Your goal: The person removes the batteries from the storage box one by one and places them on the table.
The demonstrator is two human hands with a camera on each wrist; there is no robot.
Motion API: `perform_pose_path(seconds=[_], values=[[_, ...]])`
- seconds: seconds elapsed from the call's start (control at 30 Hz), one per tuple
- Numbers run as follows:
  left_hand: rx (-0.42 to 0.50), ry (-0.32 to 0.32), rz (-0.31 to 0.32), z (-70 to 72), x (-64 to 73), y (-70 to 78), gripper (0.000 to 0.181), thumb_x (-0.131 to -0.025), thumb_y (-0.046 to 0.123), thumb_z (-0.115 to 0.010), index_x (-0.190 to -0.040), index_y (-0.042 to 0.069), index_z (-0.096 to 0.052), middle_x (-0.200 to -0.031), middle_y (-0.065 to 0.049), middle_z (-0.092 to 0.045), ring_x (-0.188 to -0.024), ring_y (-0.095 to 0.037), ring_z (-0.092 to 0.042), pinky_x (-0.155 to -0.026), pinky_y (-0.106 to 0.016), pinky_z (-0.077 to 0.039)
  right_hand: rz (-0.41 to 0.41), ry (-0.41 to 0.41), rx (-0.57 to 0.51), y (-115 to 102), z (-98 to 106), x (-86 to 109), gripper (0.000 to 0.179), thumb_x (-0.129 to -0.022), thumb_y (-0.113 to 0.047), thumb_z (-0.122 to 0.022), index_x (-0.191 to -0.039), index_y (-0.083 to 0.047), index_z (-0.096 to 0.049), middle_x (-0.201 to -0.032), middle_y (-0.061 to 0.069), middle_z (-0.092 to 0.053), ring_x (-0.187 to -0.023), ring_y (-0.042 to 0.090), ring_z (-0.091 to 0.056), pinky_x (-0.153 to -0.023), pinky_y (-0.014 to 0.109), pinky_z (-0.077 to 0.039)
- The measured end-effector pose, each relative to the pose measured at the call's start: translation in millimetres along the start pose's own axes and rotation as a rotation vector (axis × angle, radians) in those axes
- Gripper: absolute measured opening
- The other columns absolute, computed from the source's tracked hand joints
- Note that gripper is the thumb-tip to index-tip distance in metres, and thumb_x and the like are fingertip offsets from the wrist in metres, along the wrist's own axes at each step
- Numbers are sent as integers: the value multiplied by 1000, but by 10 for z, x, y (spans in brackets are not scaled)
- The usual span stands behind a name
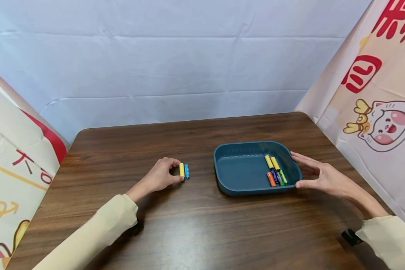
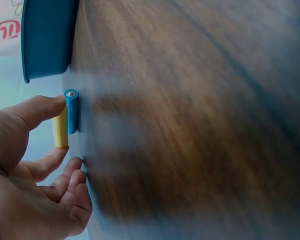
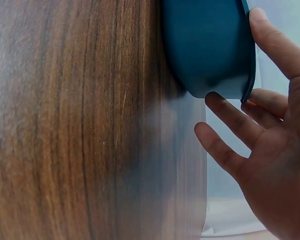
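Observation:
Between thumb and forefinger, my left hand [image 1: 160,176] pinches a yellow battery [image 1: 182,170] by its two ends. Right beside it a blue battery [image 1: 187,171] stands parallel; its metal tip faces the camera in the left wrist view. To the right is a dark teal plastic tray [image 1: 236,170]. Several batteries lie in its right part, among them an orange one [image 1: 271,179], two yellow ones [image 1: 272,162] and a green one [image 1: 283,177]. Against the tray's right end rests my right hand [image 1: 330,180], fingers spread and fairly straight, thumb at the near corner of the rim.
Everything stands on a brown wood-grain table [image 1: 195,225] with rounded far corners. A white cloth [image 1: 175,63] hangs behind it. Printed sheets flank both sides, the right one with a cartoon figure [image 1: 381,125].

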State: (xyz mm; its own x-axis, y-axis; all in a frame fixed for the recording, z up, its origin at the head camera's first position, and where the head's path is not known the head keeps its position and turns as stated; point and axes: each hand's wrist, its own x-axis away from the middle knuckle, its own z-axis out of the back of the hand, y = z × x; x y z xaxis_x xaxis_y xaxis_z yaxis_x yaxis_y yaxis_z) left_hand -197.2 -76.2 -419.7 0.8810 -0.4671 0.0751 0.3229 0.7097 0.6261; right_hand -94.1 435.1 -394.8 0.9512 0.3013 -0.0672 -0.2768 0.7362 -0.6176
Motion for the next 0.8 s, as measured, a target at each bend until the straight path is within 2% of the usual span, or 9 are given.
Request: perform_pose_path(seconds=[0.1, 0.33, 0.8], values=[[-25, 6, 13, -10, 1, -5, 46, -91, 25, -81, -129, 4, -67, -120, -10, -61, -112, -28, -52, -97, -45, -45, 4, 1, 0, -6, 3, -1, 92, -85, -16, -88, -162, -13, -37, -158, 23, -42, -116, -15, -50, -87, 12, -48], [-98, 45, 9, -53, 13, -15, 48, -90, 25, -82, -130, 3, -67, -133, -17, -55, -128, -37, -45, -104, -51, -43, 0, -1, -2, -7, 4, 0, 92, -85, -16, -87, -162, -12, -36, -157, 23, -43, -116, -15, -50, -87, 14, -49], [-146, 76, -12, -99, 7, -21, 51, -88, 31, -85, -129, 4, -68, -132, -17, -55, -126, -38, -45, -103, -52, -43, 6, -3, -9, -3, -5, 4, 91, -86, -16, -87, -162, -12, -36, -157, 24, -42, -116, -14, -51, -88, 14, -50]])
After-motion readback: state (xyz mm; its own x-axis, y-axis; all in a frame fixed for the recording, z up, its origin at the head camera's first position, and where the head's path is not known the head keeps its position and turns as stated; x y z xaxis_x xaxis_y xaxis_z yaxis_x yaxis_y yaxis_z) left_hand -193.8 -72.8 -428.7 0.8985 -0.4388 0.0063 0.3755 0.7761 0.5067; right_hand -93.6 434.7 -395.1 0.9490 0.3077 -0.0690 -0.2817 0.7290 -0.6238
